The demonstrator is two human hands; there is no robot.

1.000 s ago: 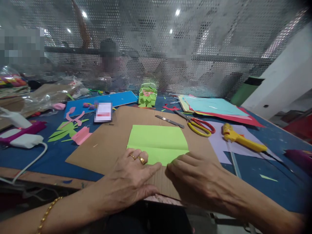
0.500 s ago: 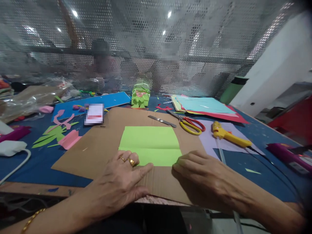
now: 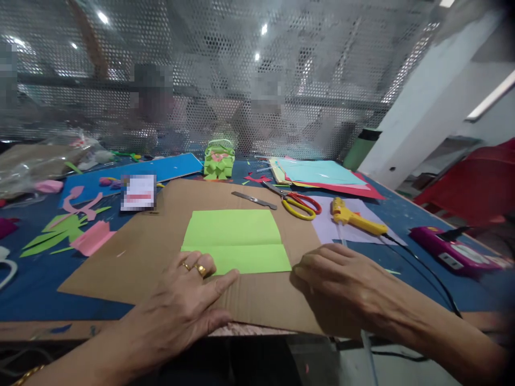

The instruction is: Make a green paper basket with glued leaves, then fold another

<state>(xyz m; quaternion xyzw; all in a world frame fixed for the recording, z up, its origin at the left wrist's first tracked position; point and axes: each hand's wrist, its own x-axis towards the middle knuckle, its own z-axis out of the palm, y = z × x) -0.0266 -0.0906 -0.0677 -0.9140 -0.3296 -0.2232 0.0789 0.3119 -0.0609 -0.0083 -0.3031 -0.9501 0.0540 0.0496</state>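
A light green sheet of paper (image 3: 235, 228) with a crease across its width lies on the brown cardboard (image 3: 132, 268). My left hand (image 3: 189, 292) rests flat on its lower left part, fingers apart, the index finger along the near edge. Two rings show on that hand. Just right of the sheet's near right corner, my right hand (image 3: 341, 279) is on the cardboard, its fingers curled and pressed together. Its palm side is hidden. Beyond the sheet lie a metal blade (image 3: 254, 200) and scissors (image 3: 295, 203) with red and yellow handles.
To the right, a yellow glue gun (image 3: 358, 219) lies on lilac paper (image 3: 322, 228), its black cord running to a purple power strip (image 3: 453, 252). Colored sheets (image 3: 322, 171) are stacked behind. Green and pink scraps (image 3: 90, 238) lie left. A green paper basket (image 3: 219, 161) stands at the back.
The view has turned right, so everything appears shifted left. My right hand has slid rightward off the green sheet's near corner. My left hand stays put on the paper.
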